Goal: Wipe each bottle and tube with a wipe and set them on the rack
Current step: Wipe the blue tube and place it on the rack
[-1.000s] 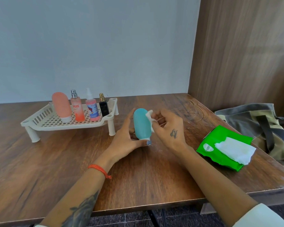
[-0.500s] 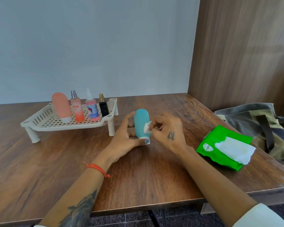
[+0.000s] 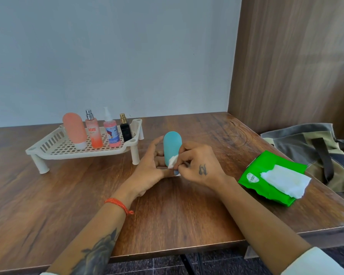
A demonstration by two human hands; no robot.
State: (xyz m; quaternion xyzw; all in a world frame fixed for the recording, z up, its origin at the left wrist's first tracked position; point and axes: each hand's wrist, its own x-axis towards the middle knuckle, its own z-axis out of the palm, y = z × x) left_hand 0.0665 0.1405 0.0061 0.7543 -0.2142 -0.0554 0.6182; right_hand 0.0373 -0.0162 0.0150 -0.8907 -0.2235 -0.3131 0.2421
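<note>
The dark grained wooden tabletop has bare room at its near and left edges. A cream perforated plastic rack on 4 legs carries 4 upright bottles. At centre, the left hand cradles a smooth rounded teal tube, its cap hidden; the right hand pinches a small crumpled white wipe against it. A glossy green wipe packet lies by the right edge.

Single head-worn wide-angle view, looking forward and down, close over a wooden table, forearms entering from the bottom edge, wall behind.
</note>
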